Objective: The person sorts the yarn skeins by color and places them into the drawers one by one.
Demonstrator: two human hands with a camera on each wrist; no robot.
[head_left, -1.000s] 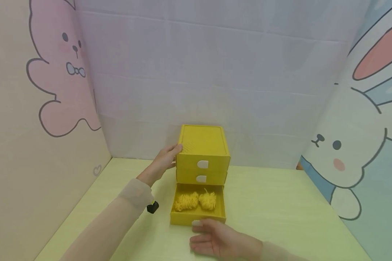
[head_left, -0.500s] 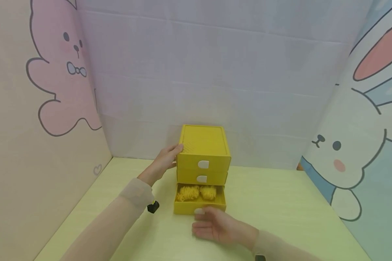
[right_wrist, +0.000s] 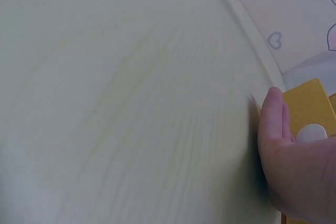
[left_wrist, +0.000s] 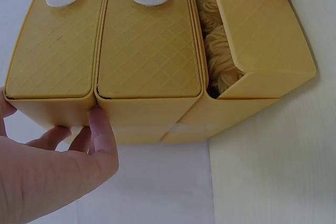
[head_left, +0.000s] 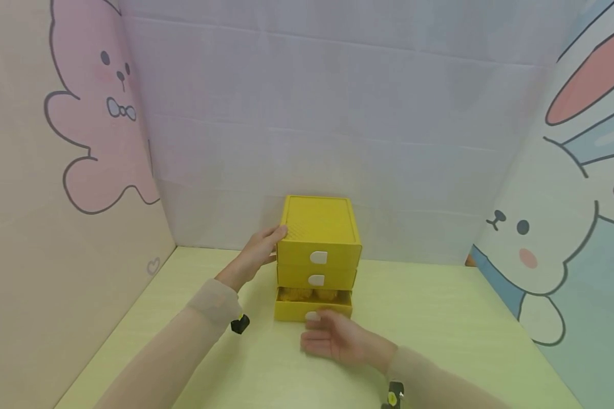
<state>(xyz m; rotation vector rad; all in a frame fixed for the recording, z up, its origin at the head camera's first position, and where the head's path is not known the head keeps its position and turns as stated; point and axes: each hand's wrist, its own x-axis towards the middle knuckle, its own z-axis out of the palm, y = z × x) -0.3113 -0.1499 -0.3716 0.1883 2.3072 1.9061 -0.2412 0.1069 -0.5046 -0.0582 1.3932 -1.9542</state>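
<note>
A yellow three-drawer box (head_left: 319,218) stands against the back wall. Its bottom drawer (head_left: 297,311) is partly pulled out, with yellow yarn bundles (left_wrist: 218,51) inside. My left hand (head_left: 256,250) rests against the box's left side, one fingertip at the top edge; in the left wrist view its fingers touch the side wall. My right hand (head_left: 340,339) is at the bottom drawer's front, upper fingers touching it by the white pull tab (head_left: 312,316), the others extended below. In the right wrist view the back of that hand hides part of the drawer front.
The box stands on a pale yellow tabletop (head_left: 440,318). Behind it hangs a white cloth wall (head_left: 389,142). Side walls carry a pink bear print (head_left: 102,142) at left and a rabbit print (head_left: 542,227) at right. The upper two drawers are closed.
The bottom drawer has slid back toward the box, and the yarn is now mostly hidden. My right hand has moved forward with it. The left hand has stayed at the box's side.
</note>
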